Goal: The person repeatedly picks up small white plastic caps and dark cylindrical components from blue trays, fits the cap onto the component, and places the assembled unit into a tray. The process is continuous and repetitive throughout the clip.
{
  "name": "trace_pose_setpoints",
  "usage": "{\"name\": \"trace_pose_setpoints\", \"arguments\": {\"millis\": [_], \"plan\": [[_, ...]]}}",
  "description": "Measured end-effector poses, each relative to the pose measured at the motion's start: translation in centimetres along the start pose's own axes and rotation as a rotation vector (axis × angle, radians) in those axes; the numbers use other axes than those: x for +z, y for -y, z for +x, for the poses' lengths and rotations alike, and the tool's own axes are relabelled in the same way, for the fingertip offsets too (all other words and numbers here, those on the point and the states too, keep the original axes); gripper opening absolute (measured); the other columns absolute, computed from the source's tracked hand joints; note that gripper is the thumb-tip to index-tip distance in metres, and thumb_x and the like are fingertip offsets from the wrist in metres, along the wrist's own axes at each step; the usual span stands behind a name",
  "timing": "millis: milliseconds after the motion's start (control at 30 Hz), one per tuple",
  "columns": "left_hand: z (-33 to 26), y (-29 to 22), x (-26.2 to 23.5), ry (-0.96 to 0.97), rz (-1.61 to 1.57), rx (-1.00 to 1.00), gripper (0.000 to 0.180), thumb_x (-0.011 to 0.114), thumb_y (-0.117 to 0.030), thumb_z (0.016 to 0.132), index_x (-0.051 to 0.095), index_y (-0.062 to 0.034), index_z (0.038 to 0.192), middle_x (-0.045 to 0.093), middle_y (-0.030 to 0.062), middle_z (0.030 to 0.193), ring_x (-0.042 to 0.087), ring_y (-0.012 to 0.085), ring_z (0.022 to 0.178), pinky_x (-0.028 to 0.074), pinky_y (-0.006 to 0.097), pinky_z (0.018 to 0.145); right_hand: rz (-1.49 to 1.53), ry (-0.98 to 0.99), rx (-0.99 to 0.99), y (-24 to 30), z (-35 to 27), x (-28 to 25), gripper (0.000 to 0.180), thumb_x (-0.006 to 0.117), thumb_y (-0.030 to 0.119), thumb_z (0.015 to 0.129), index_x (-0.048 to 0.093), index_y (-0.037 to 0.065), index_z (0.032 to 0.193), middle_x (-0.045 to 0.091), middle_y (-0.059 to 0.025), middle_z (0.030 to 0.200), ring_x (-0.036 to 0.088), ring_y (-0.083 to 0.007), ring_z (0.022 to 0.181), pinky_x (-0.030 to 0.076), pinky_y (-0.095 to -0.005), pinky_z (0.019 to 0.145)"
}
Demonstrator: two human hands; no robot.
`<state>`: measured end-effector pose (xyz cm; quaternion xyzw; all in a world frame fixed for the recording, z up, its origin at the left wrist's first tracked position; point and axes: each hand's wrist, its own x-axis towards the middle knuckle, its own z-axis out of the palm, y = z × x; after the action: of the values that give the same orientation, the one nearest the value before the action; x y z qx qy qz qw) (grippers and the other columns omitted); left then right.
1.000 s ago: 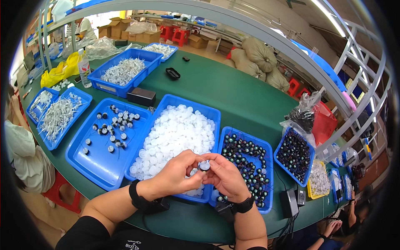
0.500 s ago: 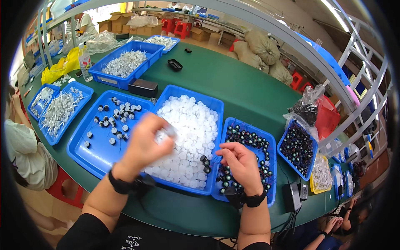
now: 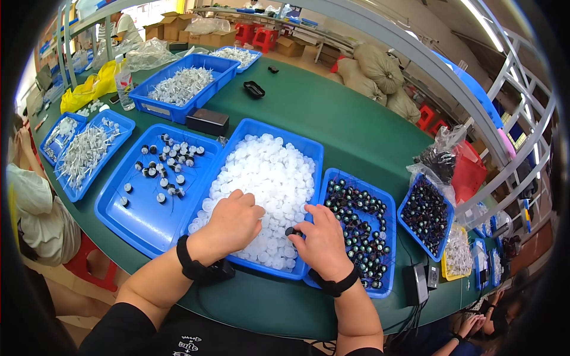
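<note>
- Your R hand: thumb & fingertips pinched on a dark round part, off the hand's L side; long axis can't tell.
- Your L hand, farther off: fingers bunched, can't tell if holding anything.
- Beneath: mid blue tray, full of white discs.
- R blue tray: dark wired pcs.
- L blue tray: white-topped pcs, mostly far end.
</note>
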<state>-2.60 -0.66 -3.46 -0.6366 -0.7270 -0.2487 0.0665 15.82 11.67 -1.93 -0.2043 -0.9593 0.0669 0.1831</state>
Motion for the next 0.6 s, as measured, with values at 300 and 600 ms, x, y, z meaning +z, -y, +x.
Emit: {"name": "trace_pose_setpoints", "arguments": {"millis": [300,600], "plan": [[1.1,-2.0,0.4,-0.006,0.132,0.034,0.017,0.069,-0.015,0.064,0.065,-0.0086,0.079,0.056,0.0070,0.080,0.055,0.0275,0.082,0.047,0.039,0.066,0.164,-0.047,-0.071,-0.2,0.6,-0.3,0.021,0.078,0.017,0.070,0.069,0.006,0.085,0.053,-0.0171,0.131,0.045,-0.0404,0.125,0.038,-0.0489,0.101],[2.0,-3.3,-0.9,-0.066,-0.671,-0.253,0.013,0.055,-0.004,0.085,0.059,-0.0011,0.097,0.061,0.0066,0.073,0.058,0.0216,0.064,0.047,0.031,0.060,0.385,-0.162,0.003,0.5,0.8,-2.8,0.022,0.075,0.015,0.076,0.065,0.007,0.093,0.066,-0.0098,0.086,0.064,-0.0278,0.082,0.050,-0.0380,0.071]]}}
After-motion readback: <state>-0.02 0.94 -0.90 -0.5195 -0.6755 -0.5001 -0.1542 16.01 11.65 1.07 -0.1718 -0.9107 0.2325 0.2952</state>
